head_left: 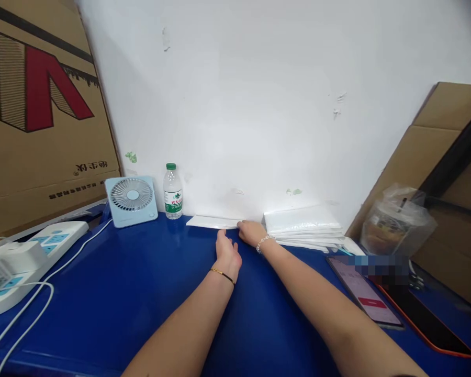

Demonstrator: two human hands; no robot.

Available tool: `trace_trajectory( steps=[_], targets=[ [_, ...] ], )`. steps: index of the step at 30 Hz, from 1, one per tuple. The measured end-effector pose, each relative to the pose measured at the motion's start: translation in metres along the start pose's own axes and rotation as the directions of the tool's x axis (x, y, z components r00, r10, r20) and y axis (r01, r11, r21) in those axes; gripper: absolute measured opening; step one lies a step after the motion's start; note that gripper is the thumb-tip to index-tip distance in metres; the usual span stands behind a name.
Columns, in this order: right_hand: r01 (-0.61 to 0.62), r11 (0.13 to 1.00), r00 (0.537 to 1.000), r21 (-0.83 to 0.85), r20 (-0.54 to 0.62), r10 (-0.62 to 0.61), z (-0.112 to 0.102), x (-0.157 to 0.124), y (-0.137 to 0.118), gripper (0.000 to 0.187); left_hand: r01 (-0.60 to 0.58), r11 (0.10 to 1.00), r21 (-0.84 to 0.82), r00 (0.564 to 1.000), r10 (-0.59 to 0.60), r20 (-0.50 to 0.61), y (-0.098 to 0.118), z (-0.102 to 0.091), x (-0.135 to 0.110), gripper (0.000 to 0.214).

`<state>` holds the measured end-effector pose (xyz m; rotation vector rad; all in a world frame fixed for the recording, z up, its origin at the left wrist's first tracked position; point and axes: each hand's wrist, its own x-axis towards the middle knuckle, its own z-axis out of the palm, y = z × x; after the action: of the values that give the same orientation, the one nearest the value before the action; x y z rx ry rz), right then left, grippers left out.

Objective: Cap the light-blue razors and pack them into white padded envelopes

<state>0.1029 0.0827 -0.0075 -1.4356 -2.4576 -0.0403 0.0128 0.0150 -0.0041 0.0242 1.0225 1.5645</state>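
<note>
Both arms reach forward across the blue tabletop [141, 293] toward the white wall [259, 104] at the centre of the frame. A thin white sheet [212, 222] lies flat on the tabletop right against the foot of the wall, just above the middle of the frame.

The right hand [251, 232] rests on the sheet's right end with its fingers bent down onto the edge. Whether it pinches the sheet or only presses on it cannot be told. The left hand [227, 254] lies just below and to the left of the right hand, back up, with its fingers pointing at the sheet. Its fingertips are hidden, so its hold and any contact cannot be told.

Just right of the right hand sits a stack [304, 222] of white flat packs against the wall. Left of the sheet stand a bottle [172, 191] with a green cap and a pale blue fan [131, 200]. A white power strip [31, 256] lies at the left edge, and a cardboard box [35, 104] fills the upper left. At lower right lies a lit phone [363, 290], with a clear bag [400, 220] above it.
</note>
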Motion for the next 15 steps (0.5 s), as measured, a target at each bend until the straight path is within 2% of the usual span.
trace_trajectory(
  steps=[3,4,5,6,7,9,11,12,14,15],
  targets=[
    [-0.099,0.988,0.984,0.116,-0.139,0.115,-0.018,-0.01,0.009,0.028,0.021,1.0,0.01,0.999,-0.021,0.024,0.001,-0.001,0.0,0.037],
    [-0.119,0.957,0.965,0.264,-0.198,0.175,-0.026,-0.017,0.014,0.027,0.043,0.999,0.005,0.997,-0.044,0.056,0.001,-0.001,-0.001,0.04],
    [-0.113,0.888,0.944,0.445,-0.23,0.235,-0.035,-0.026,0.018,0.025,0.074,0.997,-0.012,0.991,-0.072,0.111,0.001,0.0,-0.002,0.042],
    [-0.081,0.779,0.935,0.621,-0.224,0.276,-0.043,-0.036,0.022,0.023,0.106,0.994,-0.041,0.975,-0.096,0.203,0.001,0.001,-0.005,0.043],
    [-0.058,0.63,0.935,0.774,-0.179,0.306,-0.051,-0.047,0.025,0.022,0.134,0.988,-0.081,0.944,-0.103,0.314,0.001,0.002,-0.008,0.042],
    [-0.094,0.301,0.944,0.949,-0.011,0.329,-0.061,-0.07,0.029,0.019,0.165,0.972,-0.167,0.845,-0.052,0.532,0.002,0.005,-0.019,0.039],
    [-0.192,0.021,0.935,0.981,0.177,0.306,-0.066,-0.091,0.028,0.017,0.173,0.966,-0.193,0.738,0.003,0.675,0.004,0.007,-0.032,0.04],
    [-0.239,-0.087,0.928,0.967,0.254,0.272,-0.066,-0.101,0.026,0.017,0.177,0.968,-0.177,0.696,0.004,0.718,0.006,0.007,-0.038,0.042],
    [-0.3,-0.24,0.925,0.923,0.343,0.163,-0.063,-0.117,0.02,0.024,0.182,0.975,-0.123,0.64,-0.022,0.768,0.009,0.007,-0.047,0.046],
    [-0.303,-0.296,0.93,0.906,0.348,0.115,-0.06,-0.124,0.017,0.03,0.181,0.978,-0.107,0.634,-0.033,0.773,0.012,0.007,-0.05,0.047]
  ],
)
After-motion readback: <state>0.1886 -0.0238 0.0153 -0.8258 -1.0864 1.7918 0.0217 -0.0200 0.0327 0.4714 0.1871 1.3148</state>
